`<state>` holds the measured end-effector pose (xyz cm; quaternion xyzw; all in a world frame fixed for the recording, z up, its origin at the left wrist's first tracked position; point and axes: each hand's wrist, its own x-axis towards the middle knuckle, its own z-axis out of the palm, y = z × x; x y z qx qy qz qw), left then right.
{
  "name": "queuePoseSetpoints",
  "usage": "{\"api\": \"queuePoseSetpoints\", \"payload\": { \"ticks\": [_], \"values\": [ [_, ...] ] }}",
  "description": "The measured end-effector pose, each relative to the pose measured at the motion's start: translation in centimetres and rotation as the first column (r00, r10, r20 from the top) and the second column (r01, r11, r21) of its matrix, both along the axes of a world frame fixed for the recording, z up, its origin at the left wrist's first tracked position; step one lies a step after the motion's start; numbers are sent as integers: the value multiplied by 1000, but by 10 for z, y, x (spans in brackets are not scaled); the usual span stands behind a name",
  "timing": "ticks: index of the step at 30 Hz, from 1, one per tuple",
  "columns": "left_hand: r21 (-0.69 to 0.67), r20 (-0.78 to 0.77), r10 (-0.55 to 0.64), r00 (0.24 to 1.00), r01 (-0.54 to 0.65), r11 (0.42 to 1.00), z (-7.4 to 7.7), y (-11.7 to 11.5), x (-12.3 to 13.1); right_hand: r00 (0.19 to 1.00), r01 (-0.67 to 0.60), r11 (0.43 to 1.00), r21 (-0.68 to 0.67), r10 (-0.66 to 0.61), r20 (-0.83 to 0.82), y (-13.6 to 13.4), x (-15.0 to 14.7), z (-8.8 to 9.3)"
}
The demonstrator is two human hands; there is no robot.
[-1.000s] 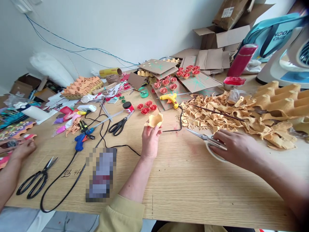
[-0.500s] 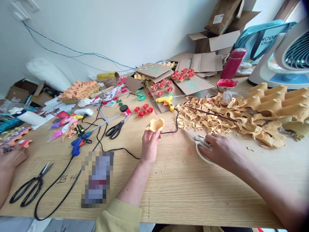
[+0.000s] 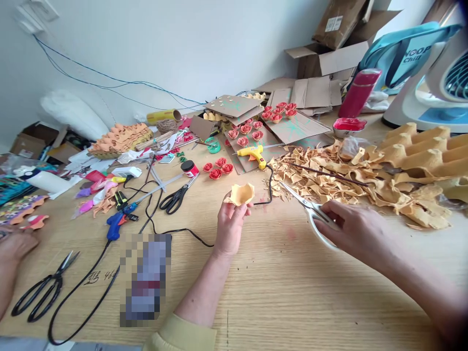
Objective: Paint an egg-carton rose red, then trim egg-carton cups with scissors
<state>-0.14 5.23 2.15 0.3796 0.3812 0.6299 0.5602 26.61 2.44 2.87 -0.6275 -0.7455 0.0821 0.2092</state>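
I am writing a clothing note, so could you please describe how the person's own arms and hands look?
The left hand and right hand are both ungloved. A plain khaki-yellow sleeve covers part of the left arm; on the right arm, no sleeve shows.

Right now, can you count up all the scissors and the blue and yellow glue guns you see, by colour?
Black scissors: 2, one at the left, one beside the red jar
White scissors: 1, in the right hand
Blue glue gun: 1
Yellow glue gun: 1
Total: 5
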Motion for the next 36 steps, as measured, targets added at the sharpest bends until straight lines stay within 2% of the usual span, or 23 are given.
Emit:
{"api": "queuePoseSetpoints", "payload": {
  "ticks": [5, 11, 18, 27, 36],
  "values": [
    [27, -91, -78, 993, 81, 996, 1, -5, 3, 985, -105, 994, -5, 103, -141, -2, -1, -6],
    [42, -112, -142, 984, 148, 988, -1, -12, 9, 936, -231, 971, -68, 202, -290, -5, -11, -3],
    [50, -148, -213, 966, 223, 974, 6, -18, 12, 923, -268, 959, -90, 229, -311, -4, -12, -2],
    [111, -143, -195, 970, 212, 971, 4, -16, 12, 924, -336, 933, -129, 299, -239, -6, -15, 3],
    [122, -113, -93, 989, 107, 987, 6, -18, 15, 919, -353, 925, -143, 314, -237, -7, -15, 0]
  ]
}}
